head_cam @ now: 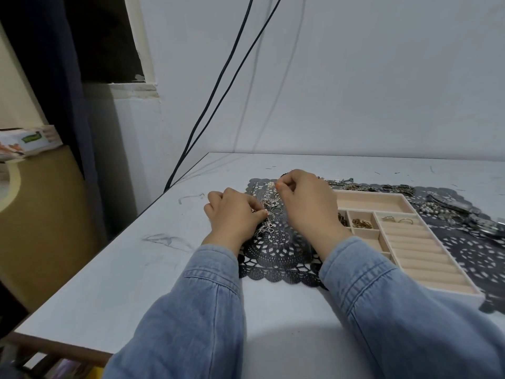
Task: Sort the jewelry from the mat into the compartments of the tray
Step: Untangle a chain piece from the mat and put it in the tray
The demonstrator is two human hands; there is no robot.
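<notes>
A dark lace mat (278, 250) lies on the white table. On it rests a beige tray (404, 199) with compartments and ring rolls; a gold chain (361, 222) and rings (396, 220) lie in its small compartments. My right hand (306, 203) pinches the upper end of a silver chain (269, 201) near a pale bead. My left hand (235, 214) pinches the same tangle lower down, over the mat's left part. A loose ring (276, 210) lies between my hands.
More jewelry, watches and bracelets (459, 212) lie piled on the mat behind and right of the tray. Two black cables (218, 86) hang along the wall to the table's far left corner. The table's left edge (82, 272) drops off beside a yellow surface.
</notes>
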